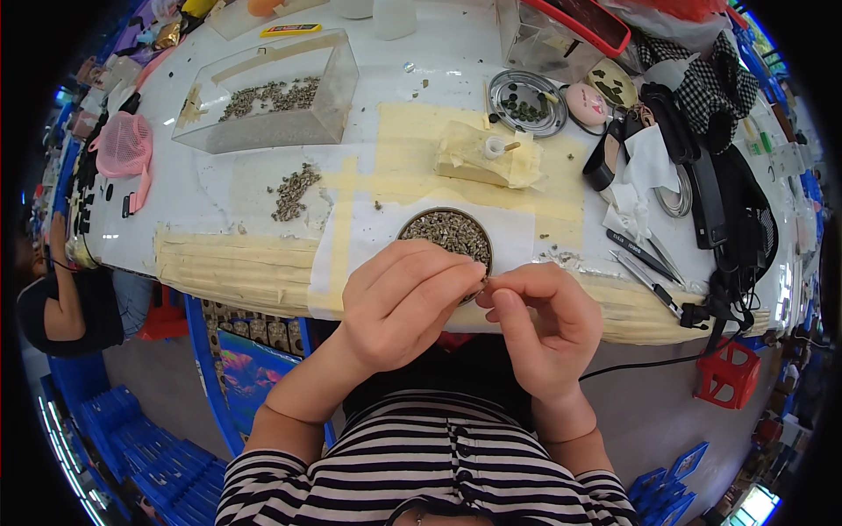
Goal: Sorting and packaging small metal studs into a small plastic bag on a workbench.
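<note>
A round dish [405, 230] full of small metallic pieces [447, 233] stands near the table's front edge. Over its near side, my left hand [399, 302] is closed, its fingertips pinched together. Just right of the dish, my right hand [551, 326] pinches too, thumb against forefinger, with its fingertips almost meeting the left ones. Whatever lies between the fingertips is too small to make out. Left of the dish lies a loose pile of similar metallic pieces [296, 192]. Behind that pile, a clear plastic box [263, 131] contains more of them.
Behind the dish sits a tape-wrapped block [478, 167] with a small white cup [495, 146]. Farther back is a glass dish of dark green pieces [526, 103]. Tweezers [645, 254] and cables lie at the right. A pink mesh basket [123, 145] is at the left.
</note>
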`<state>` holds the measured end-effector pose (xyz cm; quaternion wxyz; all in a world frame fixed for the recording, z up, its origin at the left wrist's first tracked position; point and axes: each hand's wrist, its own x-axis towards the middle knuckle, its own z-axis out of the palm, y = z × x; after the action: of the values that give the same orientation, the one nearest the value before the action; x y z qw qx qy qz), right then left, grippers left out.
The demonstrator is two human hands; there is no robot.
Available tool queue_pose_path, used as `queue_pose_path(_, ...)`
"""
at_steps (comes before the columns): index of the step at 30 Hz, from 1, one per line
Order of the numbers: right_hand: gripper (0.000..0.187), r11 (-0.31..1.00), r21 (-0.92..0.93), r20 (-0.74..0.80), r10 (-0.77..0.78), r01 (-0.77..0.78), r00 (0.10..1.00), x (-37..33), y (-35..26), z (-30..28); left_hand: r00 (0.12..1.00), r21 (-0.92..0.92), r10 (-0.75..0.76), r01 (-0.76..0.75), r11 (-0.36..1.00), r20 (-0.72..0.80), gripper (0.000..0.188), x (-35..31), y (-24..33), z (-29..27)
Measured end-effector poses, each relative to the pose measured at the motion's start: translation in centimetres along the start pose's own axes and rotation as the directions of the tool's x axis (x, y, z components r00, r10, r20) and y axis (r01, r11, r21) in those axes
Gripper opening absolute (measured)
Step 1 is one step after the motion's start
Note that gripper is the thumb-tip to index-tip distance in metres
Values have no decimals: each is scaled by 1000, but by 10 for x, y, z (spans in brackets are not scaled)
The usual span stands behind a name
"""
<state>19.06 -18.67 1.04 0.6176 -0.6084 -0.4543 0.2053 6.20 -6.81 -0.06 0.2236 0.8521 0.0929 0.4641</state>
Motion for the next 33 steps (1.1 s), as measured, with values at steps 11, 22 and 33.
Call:
queue_pose_path(11,29,879,-329,-43,-378,344,925,5,10,9,994,-39,-91,89,995,-52,23,2,0,3)
queue_pose_path(22,32,872,-320,-43,-403,369,914,5,15,12,987,-64,-150,147,987,-50,21,3,1,2)
queue_pose_path(33,33,880,-313,-33,-386,358,922,5,15,12,984,-97,-173,168,981,-45,20,2,1,1)
